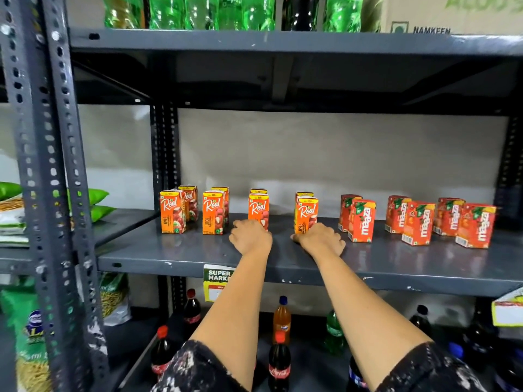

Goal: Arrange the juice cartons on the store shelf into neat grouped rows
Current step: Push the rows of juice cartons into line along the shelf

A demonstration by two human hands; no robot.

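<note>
Orange Real juice cartons stand in pairs, front and back, on the grey shelf (pixel 181 251): an apple one (pixel 172 212), a litchi one (pixel 212 213), a third (pixel 259 206) and a fourth (pixel 306 210). Red Maaza cartons (pixel 362 220) (pixel 418 223) (pixel 475 226) stand in loose, slightly skewed pairs on the right. My left hand (pixel 250 236) curls around the base of the third front Real carton. My right hand (pixel 319 239) wraps the base of the fourth front Real carton. Both hands hide the lower parts of those cartons.
Green soda bottles (pixel 198 12) and a cardboard box (pixel 452 12) sit on the shelf above. Cola and orange soda bottles (pixel 280 363) stand below. Snack bags (pixel 99 202) lie on the rack to the left. A perforated steel post (pixel 51 193) rises at the left.
</note>
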